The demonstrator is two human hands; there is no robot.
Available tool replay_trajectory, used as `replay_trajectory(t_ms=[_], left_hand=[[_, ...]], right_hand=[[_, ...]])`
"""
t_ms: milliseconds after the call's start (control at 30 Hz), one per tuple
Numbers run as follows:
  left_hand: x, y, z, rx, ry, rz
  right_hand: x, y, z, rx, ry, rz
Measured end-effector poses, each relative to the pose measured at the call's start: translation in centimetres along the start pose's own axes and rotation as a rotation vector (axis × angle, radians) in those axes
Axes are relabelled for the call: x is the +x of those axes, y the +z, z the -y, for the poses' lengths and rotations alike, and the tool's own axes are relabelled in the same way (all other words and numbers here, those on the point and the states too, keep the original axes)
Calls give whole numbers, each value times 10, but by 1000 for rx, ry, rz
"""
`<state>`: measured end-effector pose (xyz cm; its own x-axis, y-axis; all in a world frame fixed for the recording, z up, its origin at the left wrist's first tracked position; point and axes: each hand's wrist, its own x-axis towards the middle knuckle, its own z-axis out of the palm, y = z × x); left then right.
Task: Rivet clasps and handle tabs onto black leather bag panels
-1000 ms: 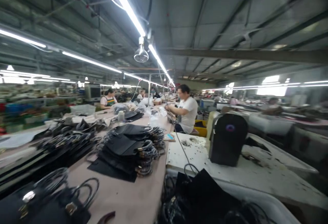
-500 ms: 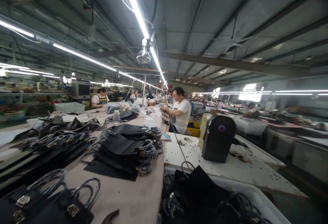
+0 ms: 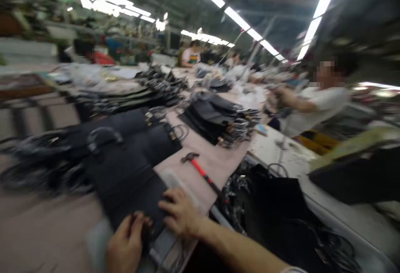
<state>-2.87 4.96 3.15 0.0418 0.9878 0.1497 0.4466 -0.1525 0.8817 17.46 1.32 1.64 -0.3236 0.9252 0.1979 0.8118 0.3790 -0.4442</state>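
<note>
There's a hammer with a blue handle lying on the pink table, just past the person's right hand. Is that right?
Almost! The handle isn't blue: it's red and black, as the head view shows. The hammer does lie on the pink table, just past the person's right hand.

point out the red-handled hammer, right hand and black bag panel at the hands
Red-handled hammer (image 3: 202, 172), head view: red part of handle
Right hand (image 3: 181, 216), head view: back of hand
Black bag panel (image 3: 131, 194), head view: flat face
</note>
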Motion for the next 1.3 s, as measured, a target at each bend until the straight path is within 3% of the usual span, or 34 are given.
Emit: replay_trajectory(t_ms=[67, 133, 300, 433, 600, 767, 900, 1033, 1100, 1200, 1300], left_hand=[[-26, -25, 4, -38, -199, -61], [-31, -42, 9, -42, -295, -160], [-26, -84, 30, 453, -337, -316], [-29, -101, 40, 722, -400, -283], [-34, -92, 34, 860, -319, -177], [-33, -65, 20, 761, -207, -185], [-25, -47, 18, 638, -269, -192], [-11, -39, 19, 478, -245, -216], [-1, -38, 17, 353, -309, -232], [21, -39, 16, 221, -475, -277], [45, -39, 21, 207, -551, -317]], right_hand=[[-10, 9, 10, 40, 40, 24], [-10, 11, 4, 57, 26, 35], [-11, 6, -5, 73, -23, 28], [-31, 0, 8, -10, 117, -58], [-54, -14, 28, -205, 366, 72], [-81, -26, 30, -37, 478, 164], [-122, -20, 20, 266, 515, 25], [-158, -6, 10, 646, 786, -130], [-165, -3, 8, 844, 895, -194], [-159, -9, 11, 1151, 970, -62], [-146, -16, 16, 1411, 948, 64]])
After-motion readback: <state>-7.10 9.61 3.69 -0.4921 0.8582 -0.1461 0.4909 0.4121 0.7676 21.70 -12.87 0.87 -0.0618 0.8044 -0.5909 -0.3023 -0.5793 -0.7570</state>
